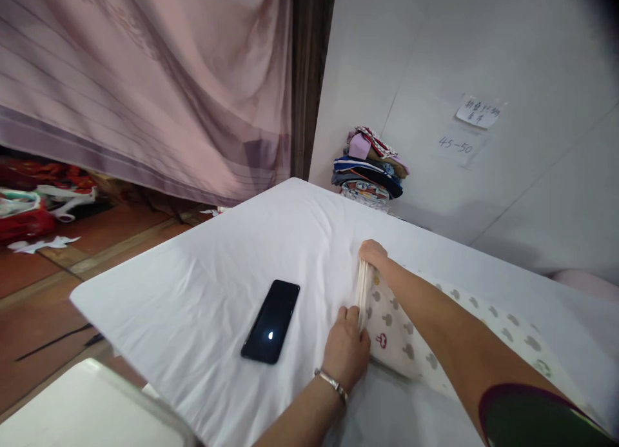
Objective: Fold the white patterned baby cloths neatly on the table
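A folded pale cloth with small grey and red tree prints (401, 334) lies on a table covered by a white sheet (203, 286). My left hand (345, 350), with a metal bracelet on the wrist, pinches the near corner of the cloth's folded edge. My right hand (373, 252) reaches across the cloth and grips the far corner of that same edge, fingers curled shut. A black phone (271, 320) lies face up on the sheet just left of my left hand.
A stack of folded colourful clothes (370, 166) sits at the table's far edge against the white wall. A paper note (478, 111) is stuck on the wall. A pink curtain (145, 79) hangs at left above a brown floor. A white surface (82, 408) is bottom left.
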`<state>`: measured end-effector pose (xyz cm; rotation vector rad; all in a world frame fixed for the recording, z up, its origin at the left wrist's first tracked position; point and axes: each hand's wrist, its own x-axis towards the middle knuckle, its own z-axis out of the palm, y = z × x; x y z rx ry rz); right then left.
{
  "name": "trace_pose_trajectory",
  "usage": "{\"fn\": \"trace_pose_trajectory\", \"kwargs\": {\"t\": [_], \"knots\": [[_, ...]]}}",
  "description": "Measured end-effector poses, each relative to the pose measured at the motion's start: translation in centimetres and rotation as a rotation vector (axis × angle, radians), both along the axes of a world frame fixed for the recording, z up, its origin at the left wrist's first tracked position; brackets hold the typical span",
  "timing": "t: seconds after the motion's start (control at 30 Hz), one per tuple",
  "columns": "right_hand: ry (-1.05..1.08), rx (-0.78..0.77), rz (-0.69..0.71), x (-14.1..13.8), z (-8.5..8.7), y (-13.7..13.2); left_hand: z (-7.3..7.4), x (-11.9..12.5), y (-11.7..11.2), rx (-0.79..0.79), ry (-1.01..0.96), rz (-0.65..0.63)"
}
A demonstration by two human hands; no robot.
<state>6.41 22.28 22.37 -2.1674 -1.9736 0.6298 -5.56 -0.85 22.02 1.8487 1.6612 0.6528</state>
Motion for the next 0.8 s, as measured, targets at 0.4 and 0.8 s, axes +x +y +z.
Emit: {"fn": "trace_pose_trajectory", "kwargs": {"t": [0.4, 0.8], "knots": [[0.298, 0.312, 0.071, 4.8, 0.0, -7.4, 0.2, 0.0, 0.2, -0.027, 0.058, 0.020], [-0.151, 0.078, 0.280, 2.2, -0.6, -10.0, 0.7, -0.3, 0.5, -0.002, 0.175, 0.044]]}}
